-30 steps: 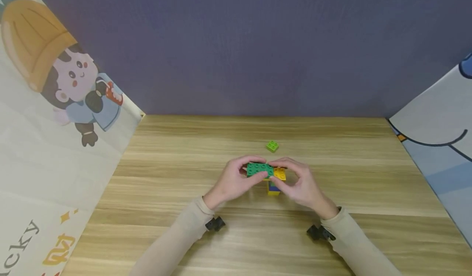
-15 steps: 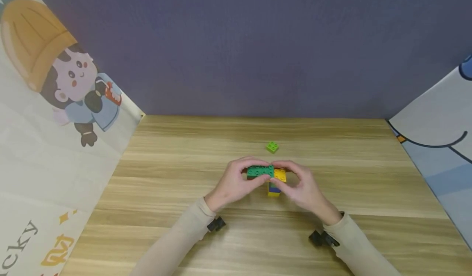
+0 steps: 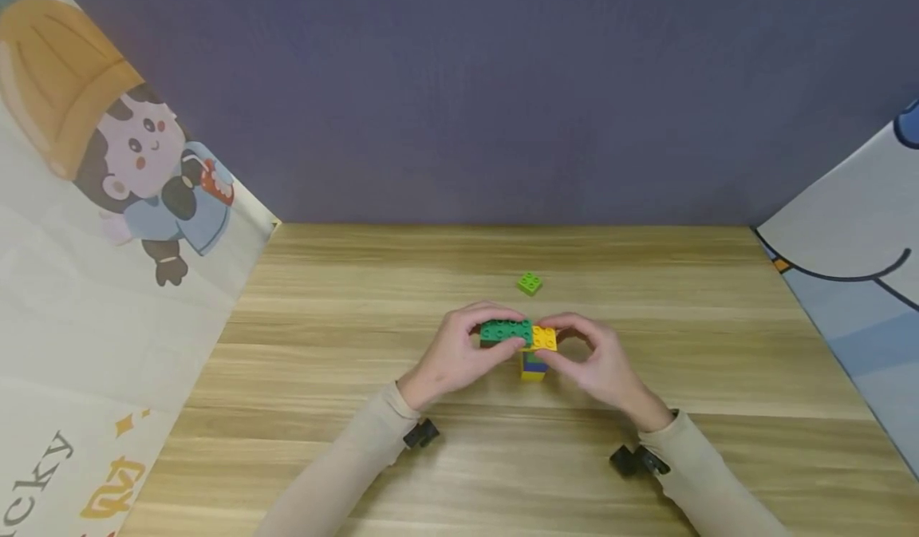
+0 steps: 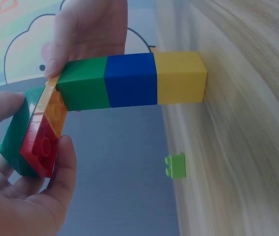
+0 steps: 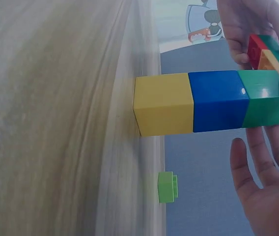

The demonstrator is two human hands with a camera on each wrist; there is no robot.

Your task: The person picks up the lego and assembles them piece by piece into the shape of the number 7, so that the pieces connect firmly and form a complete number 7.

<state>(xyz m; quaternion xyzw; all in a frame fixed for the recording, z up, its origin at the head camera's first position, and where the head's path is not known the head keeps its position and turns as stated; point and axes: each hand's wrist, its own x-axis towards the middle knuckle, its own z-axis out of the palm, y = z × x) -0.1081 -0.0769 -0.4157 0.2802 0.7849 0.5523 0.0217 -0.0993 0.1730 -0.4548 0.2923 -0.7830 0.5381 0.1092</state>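
Observation:
My left hand (image 3: pixel 455 357) grips a long green brick (image 3: pixel 505 331) between thumb and fingers. Beneath it, in the left wrist view, sits a red brick (image 4: pixel 37 142) beside a flat yellow-orange brick (image 4: pixel 56 108); the left fingers touch the red one too. The flat yellow brick caps an upright tower of a green brick (image 4: pixel 83 83), a blue brick (image 4: pixel 130 81) and, lowest, a yellow brick (image 4: pixel 179 78) on the table. My right hand (image 3: pixel 603 365) pinches the flat yellow brick at its right part. The green brick overhangs the tower to the left.
A small lime-green brick (image 3: pixel 530 283) lies on the wooden table (image 3: pixel 345 282), behind the tower. A dark wall (image 3: pixel 459 106) rises at the table's back, with printed cloths (image 3: pixel 65 298) at both sides.
My right hand has shifted slightly right, away from the green brick's end and along the yellow one, leaving its studs more visible. The left hand keeps hold of the green brick.

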